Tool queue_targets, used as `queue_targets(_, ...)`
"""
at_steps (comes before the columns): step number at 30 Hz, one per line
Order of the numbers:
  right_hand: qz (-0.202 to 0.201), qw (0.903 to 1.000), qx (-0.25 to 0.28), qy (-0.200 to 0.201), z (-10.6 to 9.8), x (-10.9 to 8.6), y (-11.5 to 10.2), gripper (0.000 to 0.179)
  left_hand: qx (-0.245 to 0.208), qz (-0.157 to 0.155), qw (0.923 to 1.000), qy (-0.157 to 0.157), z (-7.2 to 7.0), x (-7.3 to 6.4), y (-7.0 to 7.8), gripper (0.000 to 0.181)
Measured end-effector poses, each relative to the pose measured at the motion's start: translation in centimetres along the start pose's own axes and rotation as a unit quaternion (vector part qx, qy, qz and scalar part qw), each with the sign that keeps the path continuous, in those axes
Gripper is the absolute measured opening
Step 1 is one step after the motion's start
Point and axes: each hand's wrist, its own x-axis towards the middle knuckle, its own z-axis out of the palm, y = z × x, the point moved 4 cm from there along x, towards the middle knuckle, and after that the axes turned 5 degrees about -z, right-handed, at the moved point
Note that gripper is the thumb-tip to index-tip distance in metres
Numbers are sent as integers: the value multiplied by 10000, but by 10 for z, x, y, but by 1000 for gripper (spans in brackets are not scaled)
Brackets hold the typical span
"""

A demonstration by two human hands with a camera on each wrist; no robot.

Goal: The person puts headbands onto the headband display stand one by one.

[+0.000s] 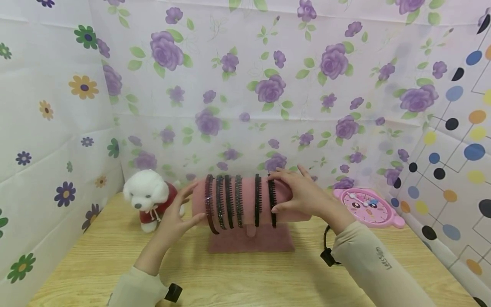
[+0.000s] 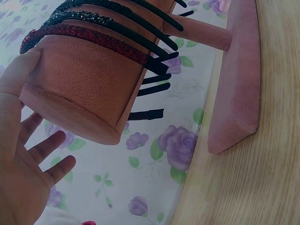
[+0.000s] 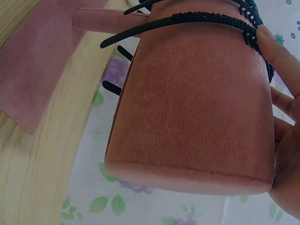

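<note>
A pink velvet headband stand (image 1: 250, 243) holds several toothed headbands round its horizontal roll (image 3: 197, 108). At the left end is a dark red glitter headband (image 2: 89, 40); dark and silvery glitter headbands (image 1: 239, 200) and a plain-looking black one (image 1: 258, 200) follow. My left hand (image 1: 174, 224) is at the roll's left end, its thumb touching the roll beside the red headband, the other fingers spread. The right hand (image 1: 303, 194) reaches over the roll and grips the rightmost black headband (image 3: 211, 18), thumb in front. Its other fingers are partly hidden behind the roll.
A white plush dog (image 1: 147, 192) in red sits left of the stand, near my left hand. To the right lies a pink clock (image 1: 366, 207). Floral cloth (image 1: 245, 85) hangs behind the wooden table (image 1: 245, 281), with patterned cloths at both sides.
</note>
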Motion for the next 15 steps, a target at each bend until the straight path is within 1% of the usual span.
queue_targets(9,28,9999,-103,9,2,5,-4,75,31,41,10000,33,0,0,0,81)
queue_targets(15,-13,9998,-181,43,4,7,-7,76,-1,-34,10000,-3,0,0,0,81)
